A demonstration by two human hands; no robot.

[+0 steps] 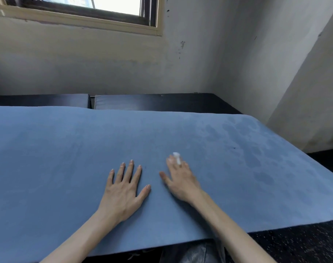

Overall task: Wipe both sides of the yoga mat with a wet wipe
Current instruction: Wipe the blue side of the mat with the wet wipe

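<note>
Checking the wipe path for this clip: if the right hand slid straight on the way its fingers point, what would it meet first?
Likely nothing but more blue foam yoga mat. The right hand, with the white wet wipe under its fingers, points toward the mat's far edge, then the dark cushion. Depth is uncertain.

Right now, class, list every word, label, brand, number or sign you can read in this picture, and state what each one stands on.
None: no readable text shows anywhere.
Yoga mat: plain blue, with darker damp patches, no print.
Wet wipe under the right hand: blurred white, no lettering.
Wall and window frame: only scuff marks, no signs.
</note>
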